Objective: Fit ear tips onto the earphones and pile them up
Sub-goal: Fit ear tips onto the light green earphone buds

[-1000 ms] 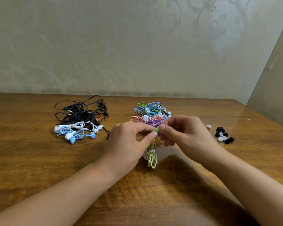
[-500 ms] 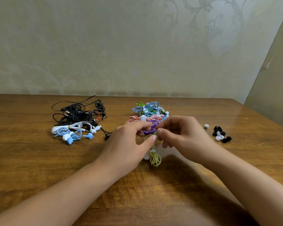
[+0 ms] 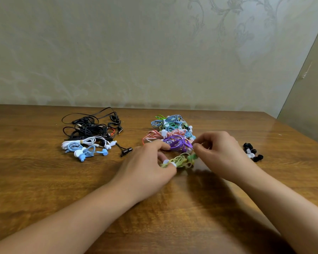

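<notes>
A yellow-green earphone coil (image 3: 181, 160) lies sideways on the wooden table (image 3: 44, 176), just in front of the coloured earphone pile (image 3: 171, 132). My left hand (image 3: 147, 167) grips the coil's left end at its white clip. My right hand (image 3: 218, 153) has curled fingers at the coil's right end, where the green earbud (image 3: 192, 157) sits; the exact pinch is blurred. Loose black and white ear tips (image 3: 251, 152) lie to the right of my right hand.
A second heap of black, white and light-blue earphones (image 3: 89, 137) lies at the left back of the table. The wall runs close behind the table, and the table's right edge slants near the ear tips.
The yellow-green coil hung upright between my fingertips; both hands have now lowered and turned it flat onto the table beside the coloured pile.
</notes>
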